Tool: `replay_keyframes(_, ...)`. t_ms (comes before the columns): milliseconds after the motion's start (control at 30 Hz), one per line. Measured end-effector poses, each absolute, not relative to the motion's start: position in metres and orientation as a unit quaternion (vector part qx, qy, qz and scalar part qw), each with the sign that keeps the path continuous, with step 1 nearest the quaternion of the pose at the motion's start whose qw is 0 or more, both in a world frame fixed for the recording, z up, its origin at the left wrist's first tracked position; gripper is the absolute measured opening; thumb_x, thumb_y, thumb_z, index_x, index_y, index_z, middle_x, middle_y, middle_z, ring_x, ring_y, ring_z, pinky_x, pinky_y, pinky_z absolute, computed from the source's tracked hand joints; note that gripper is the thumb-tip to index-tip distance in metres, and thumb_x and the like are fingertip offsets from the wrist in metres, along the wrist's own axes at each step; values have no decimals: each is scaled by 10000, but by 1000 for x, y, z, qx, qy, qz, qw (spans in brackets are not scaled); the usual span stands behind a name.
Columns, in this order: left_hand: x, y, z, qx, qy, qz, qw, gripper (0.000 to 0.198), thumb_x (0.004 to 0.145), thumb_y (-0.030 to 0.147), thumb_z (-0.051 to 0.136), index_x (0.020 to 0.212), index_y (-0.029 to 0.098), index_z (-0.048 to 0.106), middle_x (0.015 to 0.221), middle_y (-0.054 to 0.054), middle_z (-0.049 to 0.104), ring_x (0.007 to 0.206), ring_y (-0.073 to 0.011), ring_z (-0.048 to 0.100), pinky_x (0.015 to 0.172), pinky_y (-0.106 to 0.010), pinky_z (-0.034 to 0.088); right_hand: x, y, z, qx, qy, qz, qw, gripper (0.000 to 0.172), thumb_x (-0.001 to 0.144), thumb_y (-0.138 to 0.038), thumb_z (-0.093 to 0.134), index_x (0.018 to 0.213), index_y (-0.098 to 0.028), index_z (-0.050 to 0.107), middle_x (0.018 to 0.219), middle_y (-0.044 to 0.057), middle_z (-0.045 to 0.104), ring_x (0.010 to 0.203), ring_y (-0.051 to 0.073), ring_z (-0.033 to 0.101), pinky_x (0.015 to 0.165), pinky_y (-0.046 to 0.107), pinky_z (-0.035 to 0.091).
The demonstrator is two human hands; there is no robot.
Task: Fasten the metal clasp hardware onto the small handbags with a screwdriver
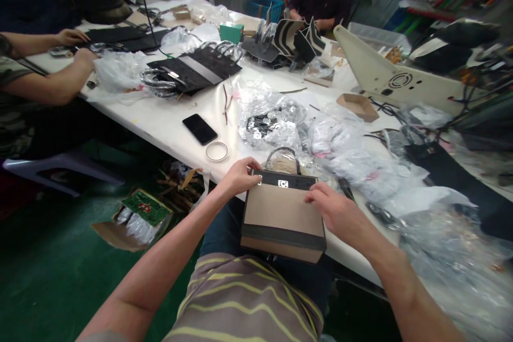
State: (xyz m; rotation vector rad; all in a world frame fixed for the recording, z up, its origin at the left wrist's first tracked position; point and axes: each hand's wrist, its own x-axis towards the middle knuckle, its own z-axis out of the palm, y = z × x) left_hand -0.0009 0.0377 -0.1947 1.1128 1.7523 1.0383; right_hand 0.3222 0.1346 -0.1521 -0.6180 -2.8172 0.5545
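At the near edge of the counter (pixel 160 125), partly over the lap (pixel 221 227), sits the bag (pixel 284 209), handle (pixel 297 159) pointing away. Left hand (pixel 241 175): grip closed on the bag's upper left corner, thumb in front. Right hand (pixel 332 206): fingers curled at the upper right; whether that grip is closed cannot be told. Phone (pixel 199 129) and ring (pixel 216 160) lie beyond, leftward.
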Motion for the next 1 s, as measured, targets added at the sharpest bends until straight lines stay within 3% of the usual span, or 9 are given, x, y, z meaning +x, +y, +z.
replay_keyframes(67, -2, 37, -196, 436, 687, 413, 409, 293, 731, 239, 804, 1015, 177, 770, 841, -1, 691, 736, -147, 571, 664, -272, 446, 329, 144, -147, -275, -910, 245, 188, 180, 1100, -201, 529, 1111, -268, 696, 1204, 79, 745, 1096, 276, 733, 978, 426, 590)
replay_keyframes(133, -3, 37, -197, 431, 685, 412, 419, 315, 732, 262, 820, 1031, 177, 767, 865, -5, 696, 753, -148, 581, 671, -267, 456, 333, 152, -143, -357, -848, 285, 270, 126, 1103, -341, 614, 1143, -273, 712, 1118, 63, 785, 1040, 281, 757, 956, 430, 598)
replay_keyframes(233, -6, 38, -197, 428, 683, 400, 437, 343, 744, 279, 812, 1068, 185, 748, 872, 0, 694, 748, -149, 594, 653, -262, 454, 331, 157, -144, -421, -785, 320, 324, 241, 1060, -382, 677, 1269, -264, 701, 984, 33, 791, 896, 257, 760, 830, 393, 594)
replay_keyframes(300, -10, 40, -193, 446, 682, 379, 437, 331, 753, 274, 800, 1071, 196, 751, 916, -18, 719, 811, -173, 635, 670, -265, 476, 325, 156, -147, -401, -805, 303, 316, 176, 1050, -314, 638, 1175, -260, 749, 987, 35, 788, 889, 249, 748, 823, 396, 587)
replay_keyframes(367, -14, 45, -187, 484, 688, 347, 415, 263, 766, 249, 781, 1025, 207, 775, 997, -53, 755, 958, -219, 687, 747, -284, 525, 321, 154, -150, -353, -850, 258, 293, 208, 1045, -248, 592, 1074, -259, 798, 1077, 56, 792, 988, 265, 741, 912, 436, 597)
replay_keyframes(500, -15, 58, -168, 544, 704, 298, 345, 207, 857, 264, 735, 1040, 229, 826, 1206, -106, 759, 1151, -283, 704, 971, -373, 575, 318, 154, -158, -260, -928, 165, 211, 300, 1039, -253, 663, 1317, -240, 774, 1294, 104, 749, 1205, 332, 678, 1076, 540, 592)
replay_keyframes(733, 28, 76, -141, 618, 661, 300, 302, 246, 891, 227, 737, 1126, 203, 804, 1260, -124, 742, 1211, -317, 696, 1145, -459, 525, 316, 165, -161, -200, -964, 107, 138, 220, 1067, -193, 633, 1261, -197, 735, 1235, 138, 725, 1181, 347, 634, 1058, 566, 595)
replay_keyframes(933, 80, 93, -166, 662, 606, 317, 306, 582, 871, 159, 735, 1452, 165, 715, 1411, -185, 696, 1348, -358, 649, 1256, -496, 474, 314, 160, -162, -219, -960, 99, 143, 195, 1065, -170, 618, 1222, -185, 734, 1210, 146, 731, 1154, 358, 639, 1021, 557, 595)
replay_keyframes(1000, 90, 99, -179, 670, 607, 310, 293, 617, 851, 160, 750, 1467, 155, 725, 1375, -194, 677, 1323, -365, 644, 1252, -516, 476, 314, 158, -163, -229, -956, 105, 151, 200, 1076, -175, 612, 1240, -196, 725, 1243, 140, 736, 1184, 358, 639, 1045, 562, 587)
